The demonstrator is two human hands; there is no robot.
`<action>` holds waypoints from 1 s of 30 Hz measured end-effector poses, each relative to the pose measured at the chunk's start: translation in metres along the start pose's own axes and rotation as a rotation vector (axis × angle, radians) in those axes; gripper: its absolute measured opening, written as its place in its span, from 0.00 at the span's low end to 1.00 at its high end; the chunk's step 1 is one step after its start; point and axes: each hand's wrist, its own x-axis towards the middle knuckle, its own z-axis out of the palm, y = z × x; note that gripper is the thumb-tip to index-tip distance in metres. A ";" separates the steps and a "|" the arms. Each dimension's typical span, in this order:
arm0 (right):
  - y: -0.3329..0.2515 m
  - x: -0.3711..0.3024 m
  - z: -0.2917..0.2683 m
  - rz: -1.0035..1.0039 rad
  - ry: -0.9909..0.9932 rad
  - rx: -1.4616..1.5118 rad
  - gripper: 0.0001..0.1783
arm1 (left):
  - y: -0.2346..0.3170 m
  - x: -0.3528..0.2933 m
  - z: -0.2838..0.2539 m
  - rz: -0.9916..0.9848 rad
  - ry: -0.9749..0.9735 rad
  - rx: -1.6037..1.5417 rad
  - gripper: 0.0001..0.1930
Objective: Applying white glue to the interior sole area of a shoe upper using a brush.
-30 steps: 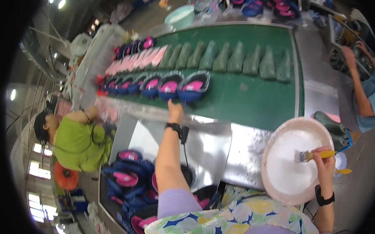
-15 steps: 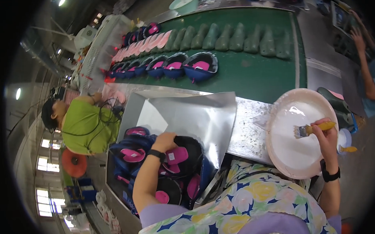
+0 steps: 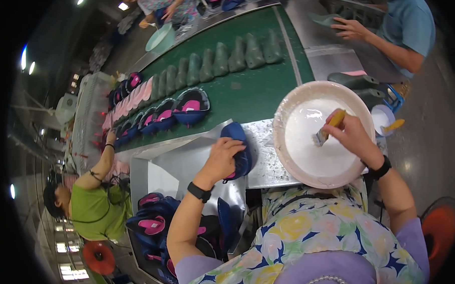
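My left hand (image 3: pixel 219 161) grips a navy shoe upper (image 3: pixel 242 159) with a bit of pink showing at its lower edge. It holds the upper over the right rim of a metal bin (image 3: pixel 188 158), where several more navy uppers with pink insides (image 3: pixel 152 224) are piled. My right hand (image 3: pixel 351 137) is closed on a paintbrush (image 3: pixel 338 119) by its yellow handle. The bristles point down into white liquid (image 3: pixel 308 156) in a wide pale pink basin (image 3: pixel 368 114).
A green conveyor belt (image 3: pixel 226 99) carries several uppers (image 3: pixel 190 107), pink pieces (image 3: pixel 130 98) and dark green shoe lasts (image 3: pixel 220 59). A co-worker in green (image 3: pixel 100 211) reaches toward it. Another in blue (image 3: pixel 410 23) holds a green piece. A small bowl (image 3: pixel 383 117) stands right of the basin.
My left hand has lifted an upper from the pile and moved it right, toward the basin. The brush tilts more steeply into the liquid. My view has turned rightward.
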 end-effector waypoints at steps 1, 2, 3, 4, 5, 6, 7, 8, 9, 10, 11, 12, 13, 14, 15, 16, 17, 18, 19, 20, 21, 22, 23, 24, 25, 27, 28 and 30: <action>0.006 0.002 -0.004 0.021 0.021 -0.001 0.11 | -0.005 -0.003 -0.001 0.025 -0.016 -0.005 0.25; 0.011 0.004 -0.009 0.038 0.020 -0.010 0.12 | -0.008 -0.006 -0.002 -0.076 -0.194 -0.190 0.30; 0.013 0.006 -0.012 0.055 0.018 -0.019 0.12 | -0.011 -0.008 -0.001 -0.180 -0.378 -0.368 0.34; 0.010 0.009 -0.007 0.039 0.019 -0.019 0.14 | -0.015 -0.016 0.007 -0.158 -0.408 -0.433 0.36; 0.014 0.014 0.001 0.020 -0.004 -0.032 0.13 | -0.018 -0.022 0.014 -0.133 -0.442 -0.495 0.39; 0.019 0.017 0.011 0.007 -0.023 -0.048 0.12 | -0.011 -0.018 0.009 -0.162 -0.509 -0.546 0.40; 0.018 0.018 0.024 -0.010 -0.040 0.003 0.13 | -0.002 -0.015 0.002 -0.210 -0.488 -0.640 0.42; 0.022 0.017 0.036 -0.146 -0.046 -0.021 0.13 | -0.004 -0.015 0.000 -0.152 -0.447 -0.606 0.40; 0.008 0.014 0.042 -0.120 -0.121 -0.032 0.14 | -0.008 -0.018 0.000 -0.106 -0.401 -0.575 0.38; 0.003 0.009 0.049 -0.129 -0.206 -0.044 0.13 | -0.011 -0.020 0.005 -0.099 -0.412 -0.570 0.38; 0.000 0.005 0.054 -0.144 -0.300 -0.053 0.13 | -0.012 -0.024 0.008 -0.036 -0.427 -0.428 0.34; 0.001 0.000 0.055 -0.145 -0.298 -0.047 0.13 | -0.013 -0.026 0.009 0.026 -0.440 -0.285 0.31; 0.003 -0.006 0.054 -0.212 -0.398 -0.136 0.13 | -0.012 -0.028 0.014 0.024 -0.444 -0.280 0.31; 0.007 -0.010 0.051 -0.280 -0.496 -0.229 0.12 | -0.002 -0.024 0.021 0.084 -0.407 -0.125 0.28; 0.012 -0.011 0.047 -0.288 -0.494 -0.223 0.12 | 0.005 -0.022 0.026 0.137 -0.368 0.033 0.26; 0.018 -0.011 0.039 -0.298 -0.487 -0.295 0.12 | 0.009 -0.018 0.028 0.164 -0.372 0.140 0.24; 0.021 -0.008 0.033 -0.308 -0.480 -0.364 0.13 | 0.003 -0.020 0.024 0.158 -0.374 0.151 0.24; 0.022 -0.004 0.026 -0.318 -0.475 -0.356 0.13 | -0.004 -0.023 0.018 -0.003 -0.289 -0.060 0.23; 0.021 -0.001 0.013 -0.275 -0.398 -0.320 0.12 | -0.001 -0.019 0.009 -0.161 -0.200 -0.277 0.23; 0.019 0.004 0.000 -0.233 -0.321 -0.284 0.12 | -0.003 -0.015 -0.008 -0.497 -0.099 -0.472 0.21; 0.013 0.005 -0.018 -0.195 -0.244 -0.247 0.11 | 0.004 -0.004 -0.033 -0.824 0.006 -0.666 0.20; 0.006 0.010 -0.032 -0.157 -0.209 -0.182 0.10 | -0.012 -0.009 -0.045 -0.455 0.142 -0.351 0.19; 0.001 0.016 -0.040 -0.110 -0.163 -0.118 0.10 | -0.023 -0.004 -0.055 -0.070 0.256 -0.034 0.18; -0.002 0.021 -0.044 -0.111 -0.144 -0.111 0.10 | -0.027 0.001 -0.059 -0.054 0.252 -0.023 0.18; -0.005 0.027 -0.046 -0.199 -0.066 -0.036 0.10 | -0.025 -0.004 -0.059 -0.039 0.278 -0.033 0.18; -0.017 0.039 -0.044 -0.282 0.033 0.049 0.11 | -0.021 0.006 -0.061 -0.011 0.322 -0.055 0.18; -0.028 0.046 -0.040 -0.313 0.014 0.107 0.11 | -0.019 0.016 -0.061 0.003 0.342 -0.069 0.18; -0.042 0.054 -0.042 -0.324 0.030 0.150 0.11 | -0.005 0.039 -0.046 0.052 0.376 -0.122 0.18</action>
